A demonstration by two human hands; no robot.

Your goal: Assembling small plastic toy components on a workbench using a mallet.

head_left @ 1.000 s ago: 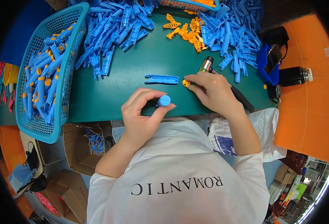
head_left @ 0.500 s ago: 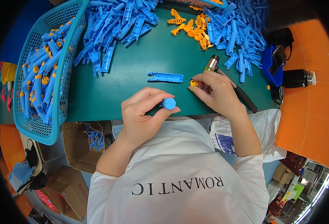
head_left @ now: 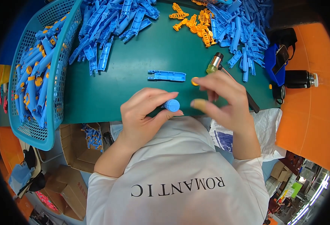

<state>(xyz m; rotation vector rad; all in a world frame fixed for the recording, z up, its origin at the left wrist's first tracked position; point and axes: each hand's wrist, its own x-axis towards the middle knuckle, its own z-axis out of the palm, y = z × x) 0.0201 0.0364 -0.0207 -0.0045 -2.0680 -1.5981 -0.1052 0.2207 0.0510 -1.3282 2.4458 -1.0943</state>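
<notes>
My left hand (head_left: 136, 114) is closed round a blue plastic tube (head_left: 173, 105), gripped between thumb and fingers with its round, seamed end showing. Most of the tube's length is hidden behind that end and the hand. To the right, my right hand (head_left: 226, 99) is spread with nothing in it, its thumb slightly blurred. A small round yellow piece (head_left: 195, 81) is on the green table, close to the right index fingertip; whether they touch I cannot tell. Beyond the left hand lies a single blue half-shell (head_left: 167, 76), its hollow side up.
A mallet (head_left: 214, 63) lies past my right hand, its black handle partly covered. Piles of blue shells (head_left: 112, 22) (head_left: 243, 33) and yellow parts (head_left: 202, 26) cover the far side. A blue basket (head_left: 56, 112) of blue-and-yellow pieces stands left; a black bottle (head_left: 300, 79) lies right.
My right hand has let go of the yellow piece, its thumb swinging away toward me and its fingers spreading. The left hand still holds the blue tube, nearly unmoved.
</notes>
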